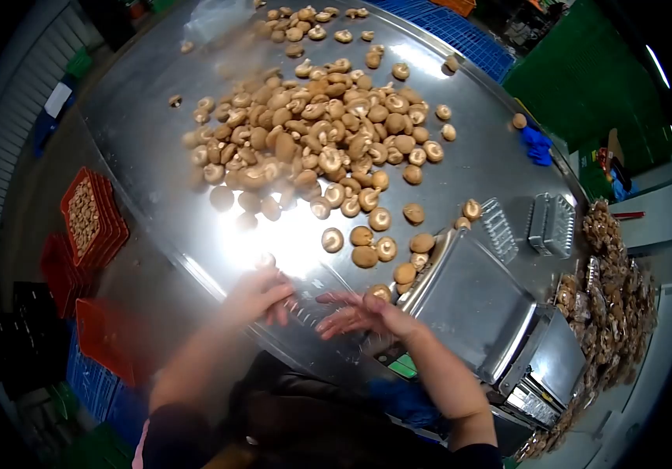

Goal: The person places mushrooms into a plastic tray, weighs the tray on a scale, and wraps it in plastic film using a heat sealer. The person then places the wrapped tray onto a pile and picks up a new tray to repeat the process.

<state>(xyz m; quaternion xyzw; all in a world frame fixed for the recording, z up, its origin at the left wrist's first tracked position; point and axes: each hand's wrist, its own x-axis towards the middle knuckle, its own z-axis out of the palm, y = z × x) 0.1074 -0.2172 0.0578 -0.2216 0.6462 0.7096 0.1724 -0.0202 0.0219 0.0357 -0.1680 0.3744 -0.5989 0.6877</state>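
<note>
A clear plastic tray (309,316) lies at the near edge of the steel table, between my two hands. My left hand (264,295) is at its left side, slightly hazy, with thumb and fingers apart and fingertips right at the rim. From the right, my right hand (358,314) reaches over the tray with fingers stretched and spread. One brown mushroom (379,293) sits just behind the right hand's knuckles. Beyond both hands spreads a large heap of mushrooms (312,129), some cap up, others showing pale stems and gills.
A steel-topped weighing machine (469,301) stands right of my right hand. Further right are stacked clear trays (552,225) and many packed mushroom packs (613,301). Red crates (105,219) stand left beyond the table edge. A blue cloth (537,146) lies near the far right rim.
</note>
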